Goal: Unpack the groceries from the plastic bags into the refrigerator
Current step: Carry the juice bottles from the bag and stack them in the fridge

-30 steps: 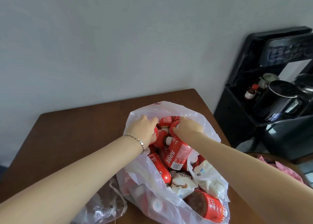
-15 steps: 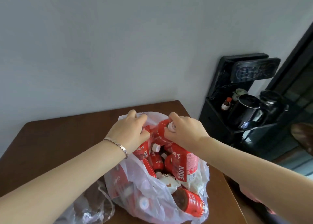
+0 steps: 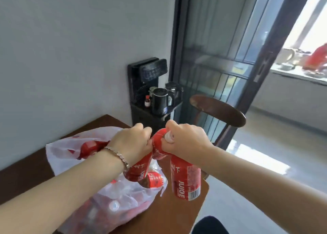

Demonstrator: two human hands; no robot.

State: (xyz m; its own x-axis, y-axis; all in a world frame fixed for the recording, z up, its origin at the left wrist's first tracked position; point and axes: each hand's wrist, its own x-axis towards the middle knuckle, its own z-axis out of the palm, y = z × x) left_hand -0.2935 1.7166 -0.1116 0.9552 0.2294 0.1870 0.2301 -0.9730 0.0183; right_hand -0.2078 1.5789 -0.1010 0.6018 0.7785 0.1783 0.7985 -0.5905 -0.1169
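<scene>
The left hand point(image 3: 131, 143) and right hand point(image 3: 185, 141) each grip red, glossy-labelled cylindrical juice bottles point(image 3: 185, 182) by their necks, just above and right of the crinkled translucent plastic bag point(image 3: 67, 155). The bag slumps on the brown wooden table point(image 3: 168, 214) with more bottles inside. A curved dark chair back point(image 3: 221, 111) stands to the right, and a black kettle point(image 3: 160, 100) sits far behind.

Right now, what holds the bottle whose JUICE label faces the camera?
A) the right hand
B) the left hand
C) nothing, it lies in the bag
A: the right hand grips the juice bottle by its top, outside the plastic bag; the left hand holds a second bottle.
</scene>
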